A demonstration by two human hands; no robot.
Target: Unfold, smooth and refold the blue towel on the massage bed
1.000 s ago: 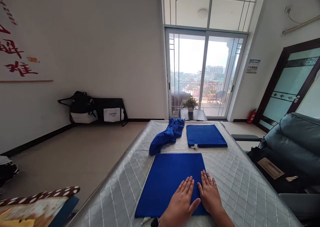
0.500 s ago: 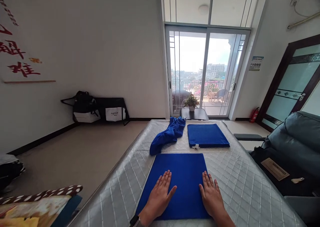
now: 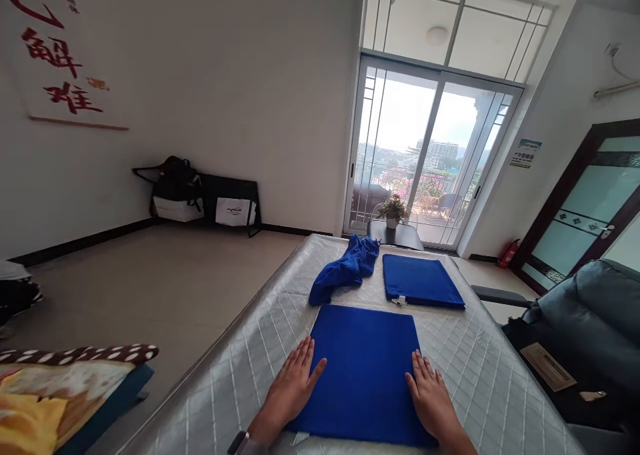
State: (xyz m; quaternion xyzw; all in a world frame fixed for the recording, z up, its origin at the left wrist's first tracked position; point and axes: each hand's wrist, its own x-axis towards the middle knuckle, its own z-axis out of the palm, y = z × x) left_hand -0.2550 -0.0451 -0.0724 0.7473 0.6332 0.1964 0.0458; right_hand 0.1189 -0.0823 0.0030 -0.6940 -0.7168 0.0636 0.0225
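A flat blue square cushion (image 3: 365, 375) lies on the silver quilted mattress (image 3: 480, 375) right in front of me. My left hand (image 3: 295, 381) is open, its fingers stretched out along the cushion's left edge. On the opposite edge rests my right hand (image 3: 429, 391), also open, palm down with the fingers straight. Beyond it lies a second blue cushion (image 3: 423, 280) with a small white tag (image 3: 400, 300) at its near corner. A crumpled blue cloth (image 3: 347, 268) sits to the left of that cushion.
A dark chair (image 3: 395, 235) with a potted plant (image 3: 393, 209) stands past the mattress's far end. A grey armchair (image 3: 595, 308) is at the right. Patterned bedding (image 3: 75, 395) lies at the lower left. Bags (image 3: 175, 185) stand by the wall.
My left hand has moved left from the cushion's surface to its left edge. My right hand stays by the right edge. The view has tilted.
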